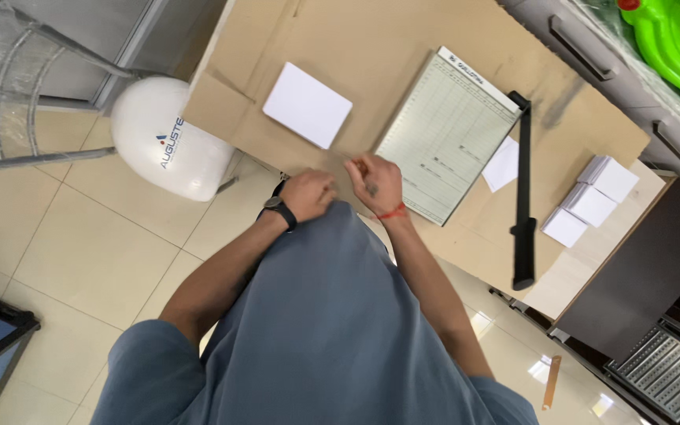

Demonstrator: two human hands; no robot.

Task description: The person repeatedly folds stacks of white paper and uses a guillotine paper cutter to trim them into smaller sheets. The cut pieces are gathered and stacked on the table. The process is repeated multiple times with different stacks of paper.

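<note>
1. The left hand [308, 194] is curling loosely with its fingers drawn together, resting at the near edge of the tabletop [403, 39]; I cannot tell whether anything is pinched inside it.
2. A dark wristwatch [279, 209] is sitting on the left wrist.
3. The right hand [374, 182] is hovering just beside the left, fingers bent inward and close together; whether it is clamping anything is hidden from view.
4. A red thread band [393, 212] is circling the right wrist.
5. A stack of white paper [307, 105] is lying flat on the brown cardboard sheet covering the tabletop, near the left hand but apart from it.
6. A paper cutter [448, 132] with a gridded pale base is lying just beside the right hand, its black lever arm [522, 189] pointing toward the person.
7. 1 small white sheet [502, 164] is sticking out between base and arm.
8. Several stacks of small white cards [592, 201] are sitting well apart, beyond the lever arm.
</note>
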